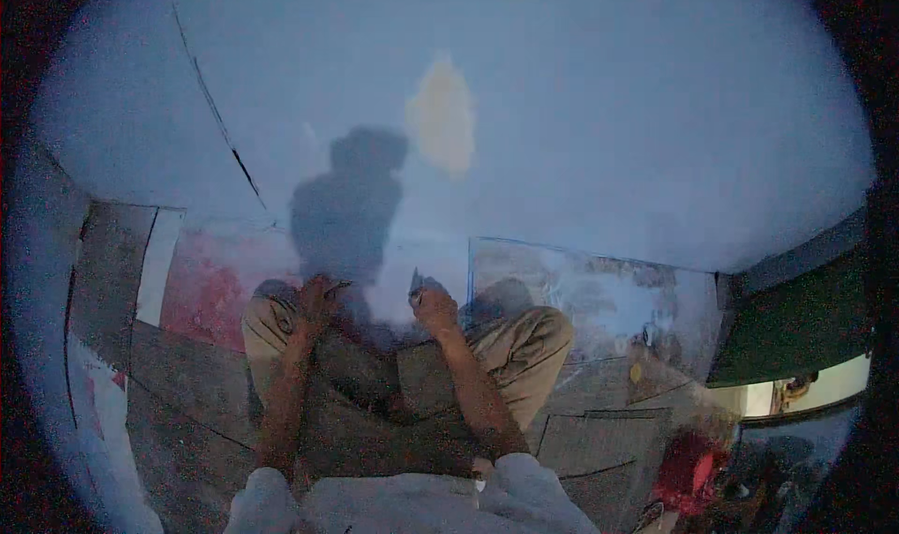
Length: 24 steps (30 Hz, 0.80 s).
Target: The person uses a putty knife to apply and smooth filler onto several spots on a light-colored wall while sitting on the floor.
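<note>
Head view: looking down past bent knees, facing a blue wall (609, 113), with both bare hands out in front, apart from each other.
Right hand (434, 310): curled snugly round a small pointed tool (416, 277), aiming the tip upward; cannot tell whether touching the wall.
Left hand (316, 300): bent-fingered, right beside a thin dark sliver (340, 285); too dim to tell whether holding it or only near it.
Trousers (534, 342): spreading out wide to both sides, close by both hands.
Shadow (351, 220): falling over the wall, reaching down towards the left hand.
Pale patch (442, 117): showing higher up, clear of both hands.
Slip risk: perhaps jabbing a knee, if losing hold of the tool so near the cloth.
Scratch risk: possibly marking the wall, if letting the tip swing forward.
Sight risk: maybe misjudging the gap, thanks to dim light and shadow.
</note>
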### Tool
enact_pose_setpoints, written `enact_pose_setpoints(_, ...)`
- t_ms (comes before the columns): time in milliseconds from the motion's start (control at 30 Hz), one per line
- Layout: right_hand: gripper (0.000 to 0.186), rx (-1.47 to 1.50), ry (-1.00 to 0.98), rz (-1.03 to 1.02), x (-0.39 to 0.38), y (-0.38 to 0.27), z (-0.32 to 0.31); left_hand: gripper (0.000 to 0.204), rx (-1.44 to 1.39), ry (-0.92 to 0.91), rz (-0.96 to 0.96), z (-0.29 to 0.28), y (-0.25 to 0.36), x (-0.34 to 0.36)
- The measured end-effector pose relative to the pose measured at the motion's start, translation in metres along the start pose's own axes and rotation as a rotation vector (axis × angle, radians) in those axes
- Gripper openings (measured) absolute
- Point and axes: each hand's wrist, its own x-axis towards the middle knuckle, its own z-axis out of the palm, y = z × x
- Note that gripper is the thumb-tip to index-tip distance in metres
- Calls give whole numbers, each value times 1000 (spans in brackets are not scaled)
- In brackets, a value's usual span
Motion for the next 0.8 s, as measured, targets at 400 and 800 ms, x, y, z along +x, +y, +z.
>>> enact_pose_setpoints(400,35,-292,369,-221,-8,56,66,39,-67,6,-3,22,-14,-5)
enact_pose_setpoints(800,35,-178,356,-107,-4,21,13,44,-481,53,-42,75,-41,-16)
